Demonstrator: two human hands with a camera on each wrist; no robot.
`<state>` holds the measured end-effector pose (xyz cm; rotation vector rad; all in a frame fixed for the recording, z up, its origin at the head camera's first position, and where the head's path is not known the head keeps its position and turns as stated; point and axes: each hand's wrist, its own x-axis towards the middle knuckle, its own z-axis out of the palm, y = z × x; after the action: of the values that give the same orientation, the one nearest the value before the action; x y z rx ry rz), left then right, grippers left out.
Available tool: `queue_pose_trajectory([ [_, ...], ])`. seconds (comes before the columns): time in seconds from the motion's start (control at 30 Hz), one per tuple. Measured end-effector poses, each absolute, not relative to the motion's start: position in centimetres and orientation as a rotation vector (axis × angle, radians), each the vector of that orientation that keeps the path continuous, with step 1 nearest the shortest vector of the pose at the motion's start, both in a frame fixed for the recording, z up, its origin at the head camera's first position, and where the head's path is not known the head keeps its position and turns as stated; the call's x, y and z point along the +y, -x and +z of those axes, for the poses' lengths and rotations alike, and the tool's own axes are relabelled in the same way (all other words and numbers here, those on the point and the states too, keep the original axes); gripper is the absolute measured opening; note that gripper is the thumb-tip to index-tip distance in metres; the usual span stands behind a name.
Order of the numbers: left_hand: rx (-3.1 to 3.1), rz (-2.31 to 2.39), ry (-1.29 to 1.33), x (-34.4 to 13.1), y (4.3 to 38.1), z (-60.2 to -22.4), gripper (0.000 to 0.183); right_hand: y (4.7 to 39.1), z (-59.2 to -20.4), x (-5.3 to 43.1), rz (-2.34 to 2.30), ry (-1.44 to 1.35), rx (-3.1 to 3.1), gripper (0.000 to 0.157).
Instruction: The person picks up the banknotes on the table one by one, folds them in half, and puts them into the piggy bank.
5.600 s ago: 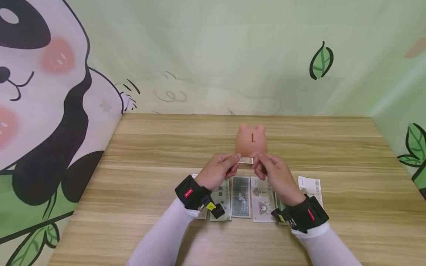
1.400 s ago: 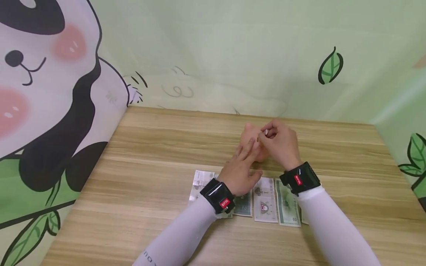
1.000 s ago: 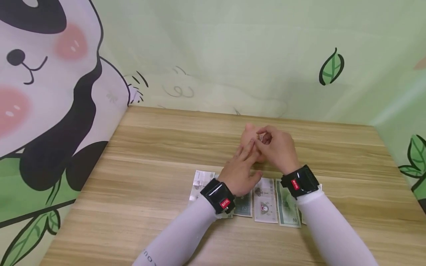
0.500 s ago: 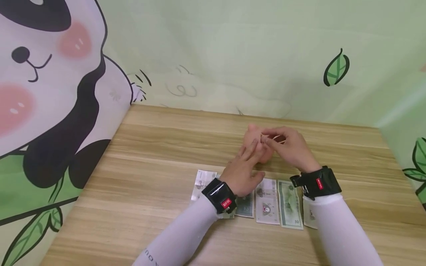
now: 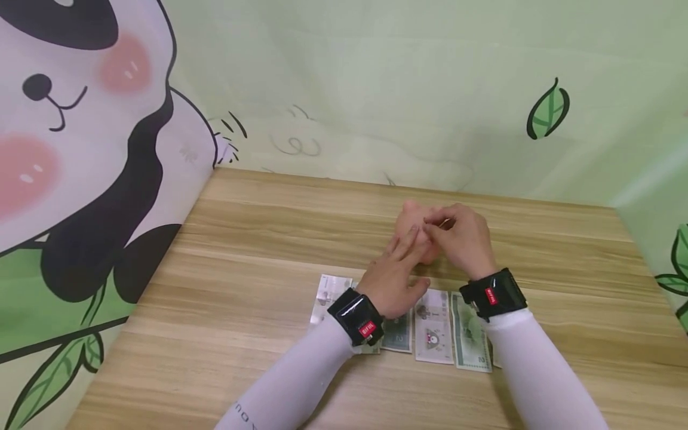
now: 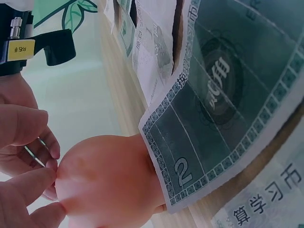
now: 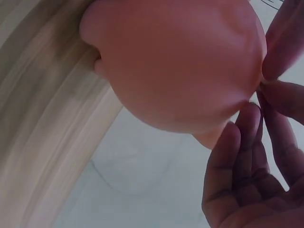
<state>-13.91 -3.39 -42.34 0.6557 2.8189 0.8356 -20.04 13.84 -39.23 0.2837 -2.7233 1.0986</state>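
A pink piggy bank (image 5: pixel 407 219) stands on the wooden table, its round body large in the left wrist view (image 6: pixel 109 175) and right wrist view (image 7: pixel 180 66). My left hand (image 5: pixel 391 283) rests on it with fingers extended, fingertips beside the coin slot. Thumb and forefinger of my right hand (image 5: pixel 463 239) pinch at the slot, where a small folded banknote went in; the note is now hidden by the fingers. Below the hands lies a row of play banknotes: a pale one (image 5: pixel 329 295), a dark grey-green 2 (image 5: pixel 398 335), a pale 1 (image 5: pixel 433 334) and a green-bordered 2 (image 5: pixel 473 337).
The wooden table (image 5: pixel 231 286) ends at a pale green backdrop (image 5: pixel 376 89) with a panda (image 5: pixel 140 161) on the left and leaves on the right. My forearms partly cover the notes at both ends of the row.
Earlier both hands held the small note in front of the piggy bank. Since then my left hand came onto the bank, and my right brought the folded note to the slot, where it dropped from sight.
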Motion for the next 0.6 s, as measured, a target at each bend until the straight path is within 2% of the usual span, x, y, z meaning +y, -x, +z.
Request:
queue_pose_trajectory([
  [0.6,2.835,0.829,-0.632,-3.2,13.9,-42.5,0.072,17.9,-39.5,15.6,1.238,-0.322,-2.744,0.02],
])
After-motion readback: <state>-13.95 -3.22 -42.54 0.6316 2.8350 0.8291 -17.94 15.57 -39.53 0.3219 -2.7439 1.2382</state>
